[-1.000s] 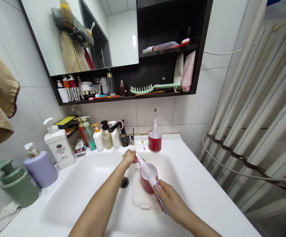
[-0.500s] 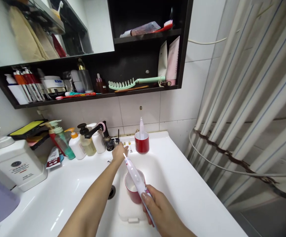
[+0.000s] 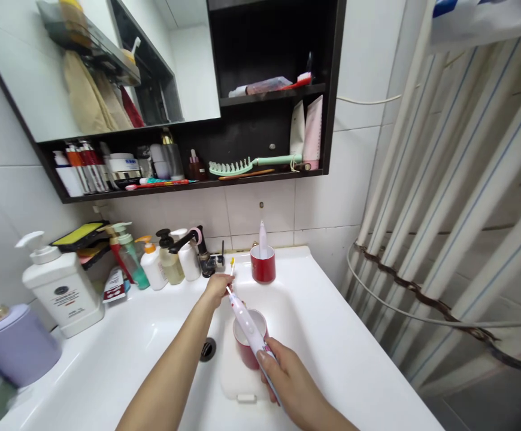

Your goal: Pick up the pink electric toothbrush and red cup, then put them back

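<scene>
My right hand [image 3: 287, 377] is wrapped round a pale pink electric toothbrush handle [image 3: 247, 323], its thin tip pointing up and away. Just beyond that tip, my left hand [image 3: 218, 290] pinches a small white brush head [image 3: 232, 266] with yellow bristles, held upright. The tip and the fingers look very close; contact is unclear. Beneath the handle, a red cup [image 3: 247, 356] with a white inside stands on a white lidded box [image 3: 238, 383] in the sink. Another red cup [image 3: 263, 266] at the back rim holds a second pale pink handle [image 3: 263, 239].
A black faucet [image 3: 204, 257] rises behind my left hand. Pump bottles [image 3: 169, 263] line the sink's back left. Above hangs a dark shelf [image 3: 242, 129] with a mirror, a green hairbrush [image 3: 231, 167] and tubes. White pipes [image 3: 422, 239] run down at the right.
My left hand has come back a little from the rear rim, now with a brush head raised in its fingers. My right hand still holds the handle. The view has shifted left and up.
</scene>
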The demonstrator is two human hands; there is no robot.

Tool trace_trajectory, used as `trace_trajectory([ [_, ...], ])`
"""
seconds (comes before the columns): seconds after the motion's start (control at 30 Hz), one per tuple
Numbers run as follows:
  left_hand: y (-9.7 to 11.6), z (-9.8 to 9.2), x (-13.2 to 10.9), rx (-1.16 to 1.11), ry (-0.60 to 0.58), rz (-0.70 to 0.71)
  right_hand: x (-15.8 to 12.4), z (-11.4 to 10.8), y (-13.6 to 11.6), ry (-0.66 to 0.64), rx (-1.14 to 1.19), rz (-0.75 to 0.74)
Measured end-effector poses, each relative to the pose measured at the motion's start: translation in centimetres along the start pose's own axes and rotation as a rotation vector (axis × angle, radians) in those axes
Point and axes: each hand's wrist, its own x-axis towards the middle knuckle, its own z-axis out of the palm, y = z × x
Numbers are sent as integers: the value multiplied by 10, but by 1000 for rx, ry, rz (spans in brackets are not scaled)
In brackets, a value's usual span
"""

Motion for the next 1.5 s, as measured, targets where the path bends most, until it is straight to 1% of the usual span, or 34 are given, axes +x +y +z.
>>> trace_trajectory([
  [0.07,3,-20,-24,-77,-43,-58,-3,4,1,-37,-40,15],
  [0.17,4,-41,-56,-322,-99,-176,-6,13,4,-80,-75,-1],
  [0.23,2,-49,-70,-455,-126,-225,-7,18,7,-86,-83,0],
  [0.33,-1,-53,-78,-510,-132,-200,-7,24,10,-87,-98,17],
  [0.43,-6,-54,-79,-521,-118,-174,-6,26,10,-92,-94,56],
  [0.57,-12,-51,-79,-485,-111,-139,-5,27,10,-99,-33,89],
  [0.73,-15,-43,-83,-449,-165,-126,-5,27,10,-68,15,105],
  [0.9,-14,-36,-88,-442,-178,-92,-7,29,8,-60,58,99],
  [1.13,-13,-30,-92,-420,-189,-74,-8,32,11,11,0,49],
  [1.23,-12,-30,-93,-429,-215,-70,-9,31,8,-7,44,52],
  [1.37,-11,-32,-93,-481,-267,-94,-12,29,1,-141,230,113],
  [1.4,-11,-32,-93,-491,-276,-96,-12,29,0,-152,241,114],
  [1.43,-11,-32,-93,-498,-280,-93,-12,29,0,-137,222,102],
  [1.5,-11,-32,-93,-505,-281,-74,-11,30,1,-67,147,61],
])
